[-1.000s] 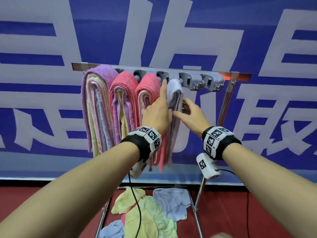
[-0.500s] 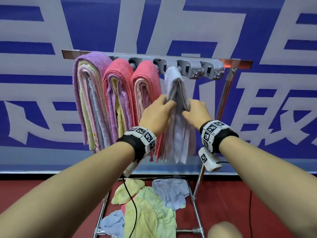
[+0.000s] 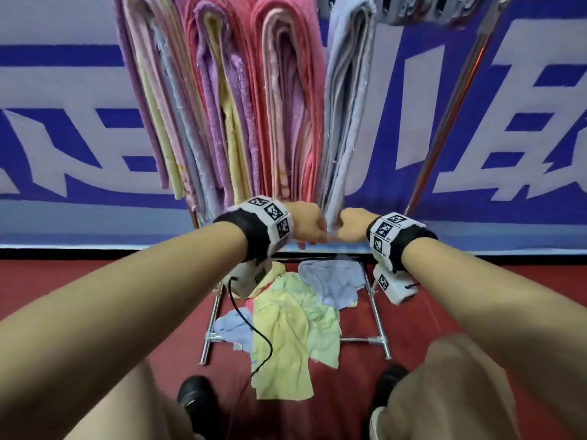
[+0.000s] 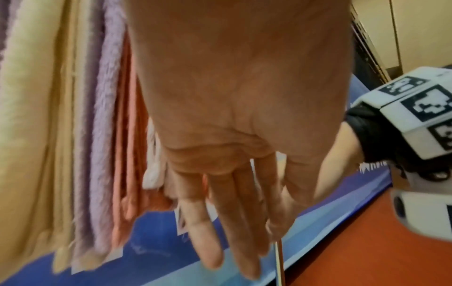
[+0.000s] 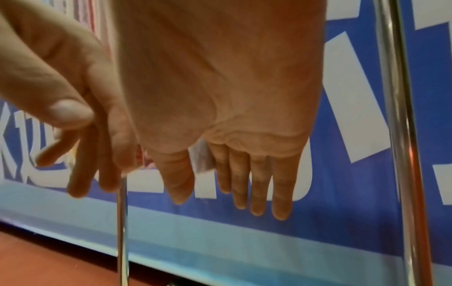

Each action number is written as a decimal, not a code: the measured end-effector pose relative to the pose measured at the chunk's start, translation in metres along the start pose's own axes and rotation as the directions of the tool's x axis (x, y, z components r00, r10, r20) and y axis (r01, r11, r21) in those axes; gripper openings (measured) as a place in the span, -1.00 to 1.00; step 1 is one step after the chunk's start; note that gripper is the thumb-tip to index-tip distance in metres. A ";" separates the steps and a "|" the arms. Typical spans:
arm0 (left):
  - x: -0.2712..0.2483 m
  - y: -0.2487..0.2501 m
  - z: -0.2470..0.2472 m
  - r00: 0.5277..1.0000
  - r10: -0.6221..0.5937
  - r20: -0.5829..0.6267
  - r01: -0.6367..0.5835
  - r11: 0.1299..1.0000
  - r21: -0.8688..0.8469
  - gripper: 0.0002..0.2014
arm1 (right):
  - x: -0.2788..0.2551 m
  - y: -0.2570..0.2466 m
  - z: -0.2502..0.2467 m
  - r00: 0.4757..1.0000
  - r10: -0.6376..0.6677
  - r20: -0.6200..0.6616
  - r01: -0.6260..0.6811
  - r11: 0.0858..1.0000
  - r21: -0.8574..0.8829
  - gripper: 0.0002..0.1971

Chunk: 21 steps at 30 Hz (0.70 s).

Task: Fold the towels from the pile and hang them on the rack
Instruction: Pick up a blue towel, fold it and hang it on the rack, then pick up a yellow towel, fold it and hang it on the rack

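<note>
1. Your left hand (image 3: 306, 221) and right hand (image 3: 349, 224), fingers straight and gripping nothing, flank the bottom edge of the lavender towel (image 3: 346, 100) hanging on the rack (image 3: 451, 106).
2. Risk: a downward drag could pull it off the bar, or shift the pink towel (image 3: 286, 100) touching it.
3. The pile (image 3: 292, 325) lies on the red floor (image 3: 104, 293), below the rack; a blue-and-white banner (image 3: 63, 122) hangs behind.

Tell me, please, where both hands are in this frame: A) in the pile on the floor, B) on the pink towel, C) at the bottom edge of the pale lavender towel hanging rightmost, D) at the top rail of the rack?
C: the left hand and right hand meet at the lower edge of the pale lavender towel, above the pile.
</note>
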State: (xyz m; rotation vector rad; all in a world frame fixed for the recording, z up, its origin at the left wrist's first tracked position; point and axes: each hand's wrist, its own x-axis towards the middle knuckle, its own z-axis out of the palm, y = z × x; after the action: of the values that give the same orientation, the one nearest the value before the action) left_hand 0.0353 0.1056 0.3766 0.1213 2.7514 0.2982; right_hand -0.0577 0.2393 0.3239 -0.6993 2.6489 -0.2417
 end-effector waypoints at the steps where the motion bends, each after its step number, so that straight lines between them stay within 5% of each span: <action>1: 0.001 -0.003 0.012 0.999 0.020 0.038 -0.019 1.000 -0.016 -0.73 | 0.003 -0.001 0.015 0.999 -0.001 0.037 0.002 1.000 -0.022 -0.68; 8: 0.037 -0.064 0.176 0.971 -0.184 -0.153 0.166 0.978 -0.125 -0.53 | 0.041 0.010 0.147 0.997 -0.045 0.061 0.041 0.998 0.056 -0.69; 17: 0.094 -0.154 0.344 0.918 -0.381 -0.111 0.367 0.921 -0.132 -0.40 | 0.127 0.043 0.340 0.936 0.048 0.348 -0.110 0.981 0.162 -0.37; 21: 0.115 -0.181 0.383 0.908 -0.414 -0.062 0.401 0.903 -0.151 -0.33 | 0.164 0.039 0.392 0.936 0.167 0.311 -0.240 0.947 0.213 -0.29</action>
State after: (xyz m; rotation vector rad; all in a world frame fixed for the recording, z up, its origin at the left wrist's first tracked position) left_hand 0.0619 0.0166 -0.0522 -0.5128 2.7477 0.3787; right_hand -0.0452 0.1644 -0.0962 -0.3419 2.3339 -0.3735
